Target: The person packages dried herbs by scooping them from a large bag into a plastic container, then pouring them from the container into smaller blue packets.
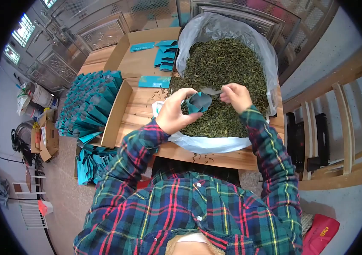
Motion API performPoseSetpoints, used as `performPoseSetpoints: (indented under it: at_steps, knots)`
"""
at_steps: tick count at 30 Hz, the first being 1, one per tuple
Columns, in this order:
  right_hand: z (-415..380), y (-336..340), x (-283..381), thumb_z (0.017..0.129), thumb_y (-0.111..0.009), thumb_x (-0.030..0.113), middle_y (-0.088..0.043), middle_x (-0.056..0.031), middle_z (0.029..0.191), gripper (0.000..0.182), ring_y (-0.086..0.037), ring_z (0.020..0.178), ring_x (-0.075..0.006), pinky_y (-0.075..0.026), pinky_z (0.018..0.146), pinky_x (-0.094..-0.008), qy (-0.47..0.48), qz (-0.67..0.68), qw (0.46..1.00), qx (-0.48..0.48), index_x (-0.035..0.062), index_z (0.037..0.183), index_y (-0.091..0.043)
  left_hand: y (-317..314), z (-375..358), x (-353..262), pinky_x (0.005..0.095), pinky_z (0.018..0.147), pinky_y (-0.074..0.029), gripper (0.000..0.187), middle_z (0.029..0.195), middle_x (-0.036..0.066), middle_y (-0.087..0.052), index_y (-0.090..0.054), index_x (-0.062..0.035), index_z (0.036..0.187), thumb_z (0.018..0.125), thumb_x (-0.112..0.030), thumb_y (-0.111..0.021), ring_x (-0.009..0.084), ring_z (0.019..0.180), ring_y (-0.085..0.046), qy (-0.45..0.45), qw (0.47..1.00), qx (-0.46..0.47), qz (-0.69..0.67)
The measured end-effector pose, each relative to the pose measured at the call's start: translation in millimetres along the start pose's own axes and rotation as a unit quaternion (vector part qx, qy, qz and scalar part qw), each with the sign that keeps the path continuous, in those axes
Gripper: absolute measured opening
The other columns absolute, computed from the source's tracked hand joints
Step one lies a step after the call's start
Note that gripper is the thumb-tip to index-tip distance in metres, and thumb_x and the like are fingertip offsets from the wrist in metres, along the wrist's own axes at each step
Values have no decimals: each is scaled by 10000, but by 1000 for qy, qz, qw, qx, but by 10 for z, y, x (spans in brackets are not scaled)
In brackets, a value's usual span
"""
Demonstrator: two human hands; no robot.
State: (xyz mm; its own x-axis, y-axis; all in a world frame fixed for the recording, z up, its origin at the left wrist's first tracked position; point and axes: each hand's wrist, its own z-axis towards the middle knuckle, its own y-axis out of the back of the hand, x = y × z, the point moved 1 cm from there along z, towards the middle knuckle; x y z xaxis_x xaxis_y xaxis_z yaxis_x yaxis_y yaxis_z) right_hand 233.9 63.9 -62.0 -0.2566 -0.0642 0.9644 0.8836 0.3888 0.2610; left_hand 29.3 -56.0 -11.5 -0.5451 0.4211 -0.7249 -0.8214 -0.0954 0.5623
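My left hand [176, 111] is closed around a small teal pouch [199, 103], its grey-lined mouth open and facing up. Between the thumb and fingers of my right hand [237, 97] is the handle of a small metal spoon [210, 91], whose head lies close to the pouch's rim. Whether the spoon carries anything is hard to make out. Both hands are over a big heap of dried green tea leaves [227, 59] inside a clear plastic bag [208, 143] with its edges spread wide.
A cardboard box [145, 34] at the back holds several flat teal pouches [165, 55]. One more pouch [154, 81] lies on the wooden table [136, 106]. Many teal pouches [89, 102] stand packed on the left, with others [92, 163] below. A wooden frame [344, 127] is on the right.
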Motion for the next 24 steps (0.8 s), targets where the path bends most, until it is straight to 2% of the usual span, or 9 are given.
performPoseSetpoints:
  at_steps: [1, 7, 12, 15, 16, 19, 24]
  knots:
    - [118, -10, -52, 906, -521, 224, -648, -113, 804, 270, -640, 701, -162, -511, 627, -252, 10, 0, 1000, -22, -29, 977, -583, -36, -11, 18, 297, 892, -413, 552, 1053, 89, -564, -499, -22, 1126, 643, -91, -759, 186, 1007, -543, 26, 1000, -5, -11]
    - [354, 157, -49, 904, -527, 245, -646, -108, 800, 276, -636, 680, -155, -508, 610, -251, 67, 20, 987, -142, -14, 983, -582, -165, -45, 163, 315, 920, -390, 567, 1055, 80, -547, -480, -17, 1131, 645, -97, -759, 194, 1023, -519, 19, 998, -43, -29]
    - [367, 380, -55, 902, -533, 223, -650, -98, 794, 262, -638, 682, -150, -512, 621, -251, 89, 9, 978, -189, -22, 967, -596, -223, -27, 183, 321, 927, -382, 580, 1060, 82, -536, -467, -18, 1139, 646, -103, -759, 194, 1031, -507, 13, 998, -42, -45]
    - [245, 434, 28, 898, -540, 174, -655, -88, 792, 231, -643, 708, -140, -516, 649, -247, 173, -111, 954, -217, -40, 946, -611, -210, 11, 167, 323, 922, -387, 579, 1059, 83, -535, -465, -19, 1138, 646, -106, -758, 195, 1027, -509, 17, 997, -45, -58]
    - [203, 454, 50, 898, -540, 174, -655, -88, 792, 231, -643, 708, -140, -516, 649, -247, 173, -113, 954, -215, -40, 946, -611, -191, 37, 165, 325, 917, -391, 577, 1057, 83, -535, -466, -19, 1135, 646, -108, -758, 198, 1025, -511, 24, 996, -47, -71]
    - [13, 518, 161, 882, -559, 163, -669, -80, 775, 204, -649, 708, -127, -512, 630, -255, 266, -227, 913, -210, -29, 904, -626, -127, 155, 152, 327, 903, -402, 577, 1054, 86, -535, -467, -22, 1132, 644, -117, -759, 202, 1014, -516, 37, 996, -45, -73]
    - [-320, 622, 526, 869, -574, 116, -668, -77, 783, 156, -645, 737, -117, -503, 638, -239, 271, -134, 940, -158, -25, 913, -625, -120, 422, 282, 326, 865, -425, 584, 1045, 96, -539, -471, -24, 1124, 634, -147, -763, 204, 979, -527, 53, 998, -22, -29]
